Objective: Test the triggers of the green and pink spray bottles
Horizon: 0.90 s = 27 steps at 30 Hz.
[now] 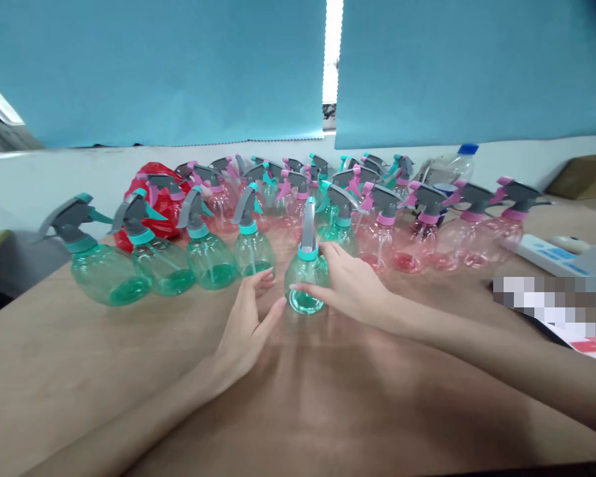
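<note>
A green spray bottle (305,278) with a grey and turquoise trigger head stands upright on the table in front of me. My right hand (350,281) is wrapped round its right side, thumb across the front. Just left of the bottle is my left hand (251,321), fingers apart and holding nothing. Its thumb tip comes close to the bottle; whether they touch, I cannot tell. Beyond my left hand stands another green spray bottle (255,252), in a row with several more. Pink spray bottles (377,242) stand in a row behind my right hand.
Many more pink and green spray bottles crowd the back of the wooden table (298,411). A red plastic bag (166,211) lies behind the left row. At the right are a blue-and-white box (551,255) and a blurred-out flat item (556,311). A blue-capped clear bottle (461,162) stands by the wall.
</note>
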Each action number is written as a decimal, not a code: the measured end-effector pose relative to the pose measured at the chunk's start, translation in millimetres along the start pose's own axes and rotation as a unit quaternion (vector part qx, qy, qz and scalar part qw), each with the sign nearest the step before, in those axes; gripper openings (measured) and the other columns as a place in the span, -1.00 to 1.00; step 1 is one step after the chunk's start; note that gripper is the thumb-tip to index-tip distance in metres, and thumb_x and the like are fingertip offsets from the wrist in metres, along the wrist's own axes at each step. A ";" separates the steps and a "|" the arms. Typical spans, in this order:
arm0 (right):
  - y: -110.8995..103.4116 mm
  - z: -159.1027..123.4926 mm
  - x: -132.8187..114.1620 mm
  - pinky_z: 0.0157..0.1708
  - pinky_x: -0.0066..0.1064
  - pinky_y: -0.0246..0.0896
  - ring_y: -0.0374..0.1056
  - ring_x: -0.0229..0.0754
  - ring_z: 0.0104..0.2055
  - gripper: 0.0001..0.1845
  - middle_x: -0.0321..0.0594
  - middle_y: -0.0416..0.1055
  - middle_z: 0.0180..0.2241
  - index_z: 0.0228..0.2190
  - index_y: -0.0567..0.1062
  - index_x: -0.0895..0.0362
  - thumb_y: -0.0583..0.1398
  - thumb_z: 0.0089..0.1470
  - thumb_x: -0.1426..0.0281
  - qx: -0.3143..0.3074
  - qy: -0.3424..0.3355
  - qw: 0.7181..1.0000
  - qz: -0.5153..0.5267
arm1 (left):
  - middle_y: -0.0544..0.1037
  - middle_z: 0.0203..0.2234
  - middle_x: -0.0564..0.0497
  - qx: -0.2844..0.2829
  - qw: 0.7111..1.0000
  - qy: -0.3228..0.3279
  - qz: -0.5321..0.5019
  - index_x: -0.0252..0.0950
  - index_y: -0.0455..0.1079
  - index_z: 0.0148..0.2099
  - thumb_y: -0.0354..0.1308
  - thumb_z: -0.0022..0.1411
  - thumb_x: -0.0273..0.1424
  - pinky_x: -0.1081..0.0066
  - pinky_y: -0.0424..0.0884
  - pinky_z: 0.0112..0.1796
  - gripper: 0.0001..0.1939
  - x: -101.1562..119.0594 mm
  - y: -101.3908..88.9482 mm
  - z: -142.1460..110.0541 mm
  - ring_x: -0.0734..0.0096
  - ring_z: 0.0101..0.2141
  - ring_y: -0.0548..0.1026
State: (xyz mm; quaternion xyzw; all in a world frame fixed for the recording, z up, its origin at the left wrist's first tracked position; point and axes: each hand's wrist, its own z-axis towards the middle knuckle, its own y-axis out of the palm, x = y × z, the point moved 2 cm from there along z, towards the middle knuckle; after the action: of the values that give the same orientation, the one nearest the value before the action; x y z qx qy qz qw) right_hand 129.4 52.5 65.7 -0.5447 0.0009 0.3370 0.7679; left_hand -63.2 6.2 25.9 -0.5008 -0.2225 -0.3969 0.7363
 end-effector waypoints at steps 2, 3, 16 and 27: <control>5.3 12.4 2.3 -0.32 -0.14 0.33 0.43 0.15 -0.13 -0.29 0.09 0.39 -0.02 0.05 0.30 0.22 0.19 0.06 -0.04 0.000 0.010 1.000 -0.005 | 0.42 -0.03 -0.09 -0.004 1.000 -0.005 0.021 -0.21 0.17 0.14 0.07 0.34 -0.32 0.07 0.36 0.04 -0.64 -9.2 -4.2 -2.7 0.22 0.00 0.43; 7.9 18.4 3.1 -0.30 -0.14 0.33 0.43 0.16 -0.12 -0.29 0.10 0.39 -0.01 0.04 0.31 0.23 0.19 0.06 -0.04 -0.001 0.014 1.000 -0.004 | 0.43 -0.06 -0.07 -0.010 0.999 -0.010 0.028 -0.20 0.19 0.11 0.06 0.33 -0.35 0.11 0.40 -0.01 -0.68 -11.2 -5.4 -3.1 0.24 -0.05 0.45; 27.1 63.3 6.1 -0.20 -0.12 0.31 0.40 0.24 -0.02 -0.24 0.21 0.32 0.03 0.14 0.20 0.29 0.19 0.09 0.04 0.001 0.040 0.999 0.029 | 0.50 -0.23 0.05 -0.070 0.996 0.000 0.057 -0.19 0.28 -0.12 0.03 0.32 -0.45 0.48 0.31 -0.51 -0.90 -4.9 -5.6 -5.5 0.42 -0.34 0.49; 24.8 69.9 -1.1 -0.19 -0.11 0.32 0.42 0.26 -0.05 -0.09 0.32 0.28 0.10 0.22 0.11 0.42 0.17 0.13 -0.01 -0.039 0.064 0.997 -0.021 | 0.48 -0.27 0.06 -0.074 0.996 0.000 0.047 -0.20 0.31 -0.16 0.03 0.31 -0.45 0.50 0.35 -0.49 -0.92 -2.6 -4.7 -4.5 0.46 -0.38 0.48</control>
State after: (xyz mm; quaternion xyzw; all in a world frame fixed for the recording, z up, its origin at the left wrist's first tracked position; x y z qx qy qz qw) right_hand 90.1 114.8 73.7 -0.5951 0.0256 0.2846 0.7511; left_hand -68.9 2.2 24.8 -0.5636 -0.1689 -0.3770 0.7153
